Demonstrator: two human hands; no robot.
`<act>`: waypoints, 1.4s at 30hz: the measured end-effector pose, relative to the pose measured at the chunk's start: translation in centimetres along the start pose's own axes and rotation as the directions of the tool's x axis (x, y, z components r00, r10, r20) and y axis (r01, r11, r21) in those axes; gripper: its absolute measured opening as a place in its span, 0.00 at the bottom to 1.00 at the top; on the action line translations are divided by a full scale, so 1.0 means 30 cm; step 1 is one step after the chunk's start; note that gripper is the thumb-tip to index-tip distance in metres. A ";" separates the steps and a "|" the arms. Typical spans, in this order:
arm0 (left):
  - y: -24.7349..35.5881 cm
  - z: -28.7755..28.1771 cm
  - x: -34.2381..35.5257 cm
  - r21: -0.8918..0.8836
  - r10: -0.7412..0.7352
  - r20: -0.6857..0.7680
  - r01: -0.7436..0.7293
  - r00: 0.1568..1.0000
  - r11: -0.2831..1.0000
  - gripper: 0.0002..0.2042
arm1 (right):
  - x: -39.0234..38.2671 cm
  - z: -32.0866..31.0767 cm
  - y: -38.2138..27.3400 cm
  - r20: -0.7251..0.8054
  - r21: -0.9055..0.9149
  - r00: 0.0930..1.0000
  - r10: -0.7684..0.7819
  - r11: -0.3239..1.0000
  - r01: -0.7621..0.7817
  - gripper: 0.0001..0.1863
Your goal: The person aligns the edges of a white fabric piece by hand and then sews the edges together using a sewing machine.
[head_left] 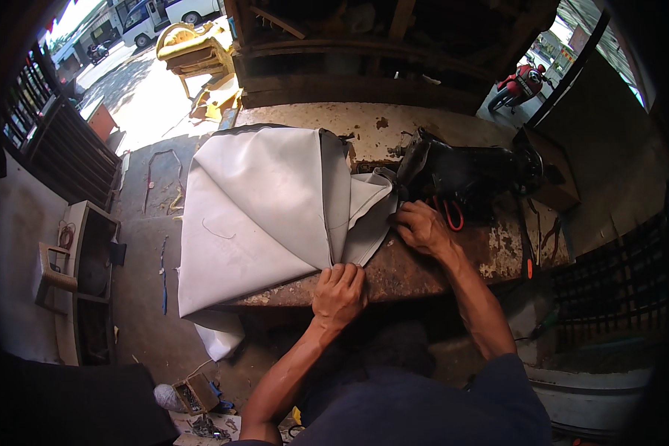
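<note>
A large sheet of pale grey, leather-like fabric [253,201] lies folded over the worktable [409,279], and its left part hangs past the edge. My left hand [340,293] is closed on the fabric's near edge, at the lower end of a dark-edged fold. Farther right, my right hand [421,228] pinches the gathered end of the same fabric close to the black sewing machine [461,171]. The machine's needle area is too dark to make out. Just right of my right hand sits a red loop handle [453,215], perhaps of scissors.
Tools with orange tips [529,267] lie at the table's right end. A wooden structure [364,74] stands behind the table. On the floor at left is a shelf unit [89,275]; a small box [195,394] sits near lower left. A yellow chair frame [193,56] stands outside.
</note>
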State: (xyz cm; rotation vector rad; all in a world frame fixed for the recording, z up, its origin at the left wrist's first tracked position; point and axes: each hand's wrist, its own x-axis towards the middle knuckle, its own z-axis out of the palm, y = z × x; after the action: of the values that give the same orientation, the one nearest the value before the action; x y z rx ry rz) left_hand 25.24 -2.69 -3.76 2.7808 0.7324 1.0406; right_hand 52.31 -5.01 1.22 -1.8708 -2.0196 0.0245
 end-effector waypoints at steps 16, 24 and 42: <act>-0.008 0.005 -0.012 0.018 0.009 -0.010 -0.009 1.000 1.000 0.12 | 0.029 0.020 -0.128 0.303 0.198 0.945 -0.121 0.978 0.061 0.06; 0.001 -0.002 -0.004 -0.012 0.051 -0.055 -0.052 0.997 0.999 0.08 | -0.147 -0.191 -0.431 0.115 0.987 0.993 0.001 0.113 -0.114 0.10; -0.002 0.012 0.004 -0.220 -0.111 0.002 0.109 0.994 0.969 0.10 | -0.347 -0.569 -0.481 -0.436 0.564 0.789 0.433 0.815 -0.136 0.07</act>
State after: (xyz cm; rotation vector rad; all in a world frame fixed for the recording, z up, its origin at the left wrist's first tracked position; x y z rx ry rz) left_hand 25.53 -2.55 -3.97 2.5202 0.7155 1.0466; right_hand 43.85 -20.82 18.15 -1.5857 -1.1646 0.0851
